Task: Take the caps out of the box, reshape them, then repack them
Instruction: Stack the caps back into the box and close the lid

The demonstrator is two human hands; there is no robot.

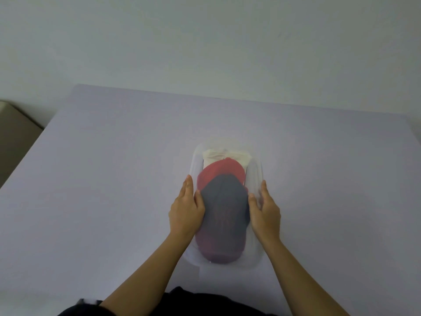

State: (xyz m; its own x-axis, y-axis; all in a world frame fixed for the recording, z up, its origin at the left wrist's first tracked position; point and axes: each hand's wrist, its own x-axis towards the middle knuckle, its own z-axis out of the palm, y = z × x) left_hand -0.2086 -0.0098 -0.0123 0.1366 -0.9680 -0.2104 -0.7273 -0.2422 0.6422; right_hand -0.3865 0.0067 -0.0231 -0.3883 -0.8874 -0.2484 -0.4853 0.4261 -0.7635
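three caps lie nested in a clear box on the table: grey cap nearest, red cap behind it, cream cap farthest. left hand and right hand flank the grey cap, each grip open, thumbs touching its sides.

A plain, bare indoor room, with little to fix it as home or workplace. Beyond the grips runs an unmarked pale wall; under them spreads a wide lavender-grey tabletop, and a beige furnishing sits far left.
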